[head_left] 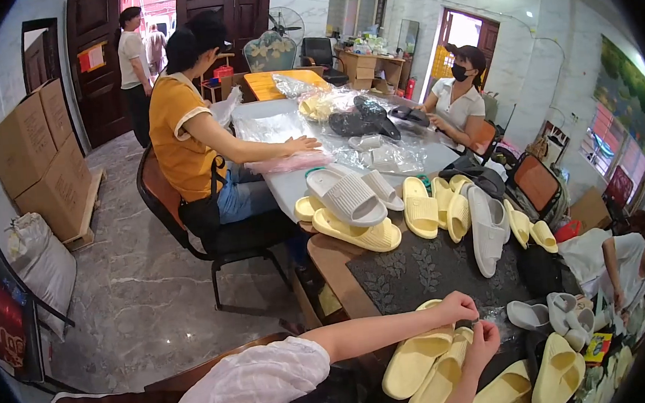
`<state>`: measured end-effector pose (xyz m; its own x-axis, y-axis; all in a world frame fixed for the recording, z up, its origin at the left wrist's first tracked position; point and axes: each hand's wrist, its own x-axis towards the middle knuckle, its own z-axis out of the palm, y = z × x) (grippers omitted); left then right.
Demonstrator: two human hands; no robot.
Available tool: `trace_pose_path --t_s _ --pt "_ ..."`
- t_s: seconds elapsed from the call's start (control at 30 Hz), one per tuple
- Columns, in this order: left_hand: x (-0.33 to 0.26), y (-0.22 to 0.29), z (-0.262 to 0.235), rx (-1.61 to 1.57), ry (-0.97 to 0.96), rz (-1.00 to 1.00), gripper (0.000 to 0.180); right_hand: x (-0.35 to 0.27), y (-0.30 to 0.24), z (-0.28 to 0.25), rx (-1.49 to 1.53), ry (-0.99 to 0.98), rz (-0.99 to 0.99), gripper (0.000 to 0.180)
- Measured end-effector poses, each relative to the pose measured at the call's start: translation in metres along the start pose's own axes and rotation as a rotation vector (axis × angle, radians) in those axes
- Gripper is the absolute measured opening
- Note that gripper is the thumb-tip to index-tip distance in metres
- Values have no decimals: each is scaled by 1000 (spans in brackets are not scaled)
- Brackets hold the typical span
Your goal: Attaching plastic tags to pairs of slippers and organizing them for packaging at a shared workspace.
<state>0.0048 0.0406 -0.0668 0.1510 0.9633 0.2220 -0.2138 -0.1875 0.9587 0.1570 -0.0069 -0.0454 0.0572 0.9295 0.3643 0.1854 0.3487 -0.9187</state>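
Observation:
My left hand (458, 309) and my right hand (484, 342) are close together over the near end of the table, both with pinched fingertips. Something small and thin lies between them, too small to name. Beside the fingers, a shiny clear plastic piece (505, 325) lies over the dark mat (419, 277). Under my forearms sits a pair of pale yellow slippers (418, 362), partly hidden by the left arm and right wrist. To the right are another yellow pair (557, 372) and small grey slippers (528, 314).
Yellow slippers (355, 231) and grey slippers (346, 193) stand along the mat's far edge. Across the table, a person in orange (184, 129) and a masked person (459, 103) sit near bagged black slippers (365, 119). Another person (619, 258) sits right. Cartons (51, 173) are stacked left.

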Motion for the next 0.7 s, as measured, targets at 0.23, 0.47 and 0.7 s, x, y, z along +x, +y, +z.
trace_pose_path --t_s 0.23,0.47,0.7 --pt "-1 1 2 -34 -69 11 14 -1 1 1 49 1 43 5" --pt "-4 3 0 -34 -62 29 14 -2 -3 5 39 -15 8 6" --pt "-2 7 2 2 -1 73 14 -4 -9 4 72 8 48 5"
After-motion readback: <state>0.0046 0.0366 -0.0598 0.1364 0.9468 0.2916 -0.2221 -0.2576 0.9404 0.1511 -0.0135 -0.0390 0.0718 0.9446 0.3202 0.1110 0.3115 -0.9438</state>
